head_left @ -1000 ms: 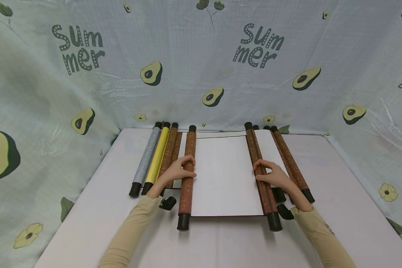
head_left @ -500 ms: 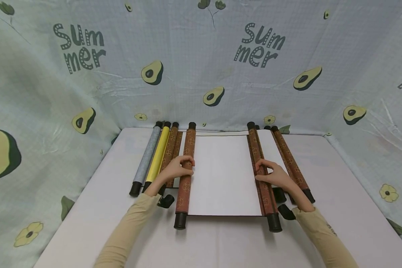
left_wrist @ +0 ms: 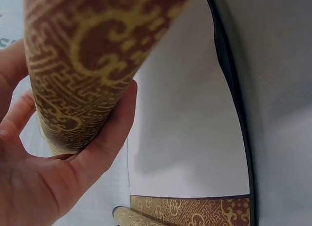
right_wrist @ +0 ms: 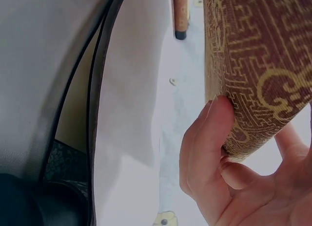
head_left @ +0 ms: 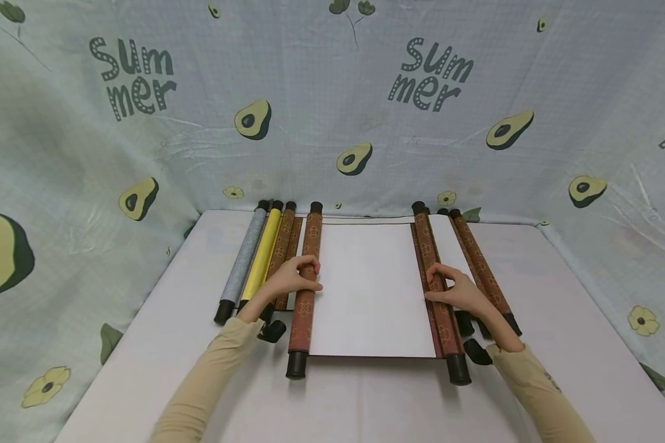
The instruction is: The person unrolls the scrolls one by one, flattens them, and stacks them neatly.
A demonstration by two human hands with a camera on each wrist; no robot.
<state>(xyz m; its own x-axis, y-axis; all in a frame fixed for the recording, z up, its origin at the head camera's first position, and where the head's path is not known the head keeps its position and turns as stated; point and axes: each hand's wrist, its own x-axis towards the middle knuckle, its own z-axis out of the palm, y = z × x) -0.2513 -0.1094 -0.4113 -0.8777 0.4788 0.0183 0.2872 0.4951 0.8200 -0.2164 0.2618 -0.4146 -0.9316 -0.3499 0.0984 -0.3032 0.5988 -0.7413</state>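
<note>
A scroll with brown, gold-patterned rolled ends is partly unrolled, its white sheet (head_left: 371, 289) stretched between them. My left hand (head_left: 292, 278) grips the left roll (head_left: 302, 320), thumb on the inner side and fingers curled over it. Around the right roll (head_left: 447, 329), the fingers and thumb of my right hand (head_left: 461, 293) curl in the same way. Both rolls end in black caps. In the left wrist view the patterned roll (left_wrist: 87, 65) fills the grasp; the right wrist view shows the other patterned roll (right_wrist: 268, 65) between thumb and fingers.
Another opened scroll lies beneath, with brown rolls at its left (head_left: 281, 246) and right (head_left: 484, 280). Further left rest a yellow roll (head_left: 262, 258) and a grey roll (head_left: 242, 261). A printed cloth (head_left: 310, 80) hangs behind the white table (head_left: 360, 406).
The left roll has shifted slightly left and the right roll slightly right, each moving with its hand. The white sheet between them shows a little wider.
</note>
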